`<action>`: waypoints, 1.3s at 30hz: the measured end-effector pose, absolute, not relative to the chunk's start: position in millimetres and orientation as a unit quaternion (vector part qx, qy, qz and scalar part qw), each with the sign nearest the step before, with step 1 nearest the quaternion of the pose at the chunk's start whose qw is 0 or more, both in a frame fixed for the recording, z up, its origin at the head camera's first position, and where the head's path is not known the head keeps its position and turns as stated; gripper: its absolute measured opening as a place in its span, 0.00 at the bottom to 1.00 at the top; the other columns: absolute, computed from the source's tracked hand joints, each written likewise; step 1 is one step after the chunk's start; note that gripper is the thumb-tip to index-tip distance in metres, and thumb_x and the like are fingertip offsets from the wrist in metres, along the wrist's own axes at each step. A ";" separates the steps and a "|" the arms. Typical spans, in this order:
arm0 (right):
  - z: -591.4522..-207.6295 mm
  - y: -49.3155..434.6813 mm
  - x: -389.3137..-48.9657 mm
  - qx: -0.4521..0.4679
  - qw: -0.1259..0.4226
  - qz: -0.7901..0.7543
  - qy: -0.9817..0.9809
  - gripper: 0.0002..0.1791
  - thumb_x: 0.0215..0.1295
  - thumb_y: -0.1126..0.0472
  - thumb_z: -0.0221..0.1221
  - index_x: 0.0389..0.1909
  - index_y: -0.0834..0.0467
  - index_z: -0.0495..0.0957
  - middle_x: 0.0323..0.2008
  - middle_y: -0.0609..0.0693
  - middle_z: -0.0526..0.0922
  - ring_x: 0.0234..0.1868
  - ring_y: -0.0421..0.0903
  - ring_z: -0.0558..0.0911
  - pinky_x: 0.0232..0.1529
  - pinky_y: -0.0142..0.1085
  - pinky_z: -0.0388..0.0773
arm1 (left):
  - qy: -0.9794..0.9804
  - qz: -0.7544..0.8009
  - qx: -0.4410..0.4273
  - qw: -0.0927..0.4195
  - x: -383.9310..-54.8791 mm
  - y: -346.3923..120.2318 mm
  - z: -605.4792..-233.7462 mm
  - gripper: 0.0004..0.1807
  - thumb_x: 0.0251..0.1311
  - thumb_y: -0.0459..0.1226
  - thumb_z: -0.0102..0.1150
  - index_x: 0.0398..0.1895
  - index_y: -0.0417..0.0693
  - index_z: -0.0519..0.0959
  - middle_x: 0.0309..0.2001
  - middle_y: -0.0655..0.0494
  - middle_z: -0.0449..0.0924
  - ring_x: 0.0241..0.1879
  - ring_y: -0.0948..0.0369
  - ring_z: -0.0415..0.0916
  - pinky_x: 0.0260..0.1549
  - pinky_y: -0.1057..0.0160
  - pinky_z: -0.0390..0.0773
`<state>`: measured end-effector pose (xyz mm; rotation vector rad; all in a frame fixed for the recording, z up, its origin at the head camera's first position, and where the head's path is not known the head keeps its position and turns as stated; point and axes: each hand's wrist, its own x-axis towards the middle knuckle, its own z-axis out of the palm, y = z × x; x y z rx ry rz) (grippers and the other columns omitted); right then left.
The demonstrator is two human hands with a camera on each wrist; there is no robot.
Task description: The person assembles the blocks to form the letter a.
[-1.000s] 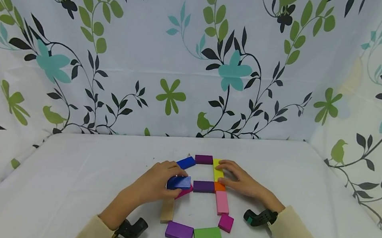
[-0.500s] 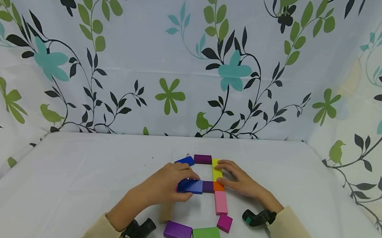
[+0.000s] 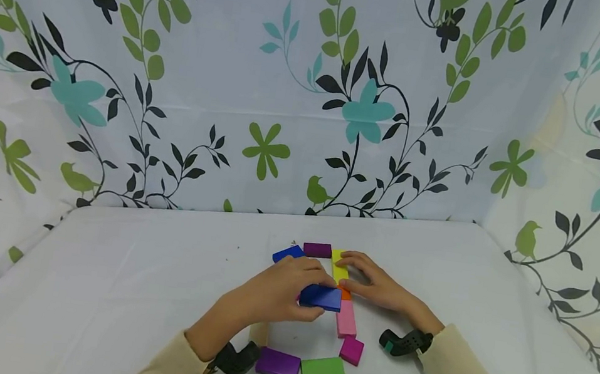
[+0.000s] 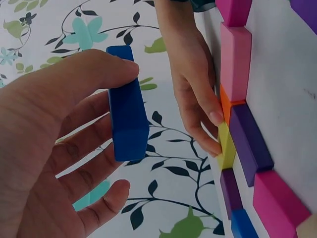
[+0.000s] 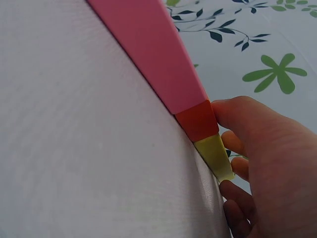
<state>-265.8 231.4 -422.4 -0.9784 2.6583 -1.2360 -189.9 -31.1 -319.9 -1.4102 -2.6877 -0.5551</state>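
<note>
A blue block (image 3: 322,298) is pinched between the thumb and fingers of my left hand (image 3: 278,288), held off the table. In the left wrist view the dark purple block (image 4: 250,141) of the layout shows beyond it; the head view hides that one. My right hand (image 3: 383,288) rests at the right edge of the yellow block (image 3: 339,272), its fingertips touching the side. An orange block (image 5: 199,120) joins the yellow one end to end, with the thumb close beside it. Beyond the orange comes a long pink block (image 3: 347,319).
Blocks outline a two-part ring on the white cloth (image 3: 149,293): dark plum (image 3: 317,250) and blue (image 3: 288,253) at the back, magenta (image 3: 351,350) at right, green (image 3: 322,372) and violet (image 3: 278,364) in front, wooden (image 3: 259,334) at left. Patterned fabric (image 3: 302,86) hangs behind.
My left hand has carried the blue block rightward, from the ring's left side across the dark purple block to near the orange one. The right hand stays at the yellow block.
</note>
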 end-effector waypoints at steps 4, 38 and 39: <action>-423.4 232.1 -266.1 -0.326 0.016 -0.398 0.858 0.22 0.69 0.60 0.58 0.62 0.59 0.71 0.69 0.63 0.62 0.71 0.65 0.57 0.66 0.66 0.52 | -0.863 -0.166 -0.477 0.027 -189.7 -23.4 -318.8 0.20 0.60 0.43 0.64 0.56 0.51 0.79 0.54 0.56 0.78 0.59 0.59 0.71 0.60 0.51 0.69; -423.4 232.1 -266.0 -0.321 0.016 -0.401 0.858 0.22 0.69 0.59 0.58 0.62 0.58 0.72 0.69 0.61 0.62 0.72 0.64 0.57 0.66 0.67 0.50 | -0.810 -0.069 -0.582 0.021 -172.4 41.9 -342.5 0.20 0.62 0.48 0.63 0.57 0.59 0.79 0.52 0.66 0.79 0.55 0.69 0.72 0.60 0.65 0.67; -423.6 232.1 -266.2 -0.319 0.017 -0.402 0.858 0.22 0.69 0.59 0.58 0.62 0.58 0.72 0.69 0.61 0.62 0.72 0.64 0.57 0.66 0.67 0.50 | -0.810 -0.063 -0.583 0.018 -171.5 43.2 -343.5 0.20 0.62 0.48 0.63 0.57 0.60 0.79 0.52 0.65 0.79 0.55 0.68 0.72 0.60 0.65 0.68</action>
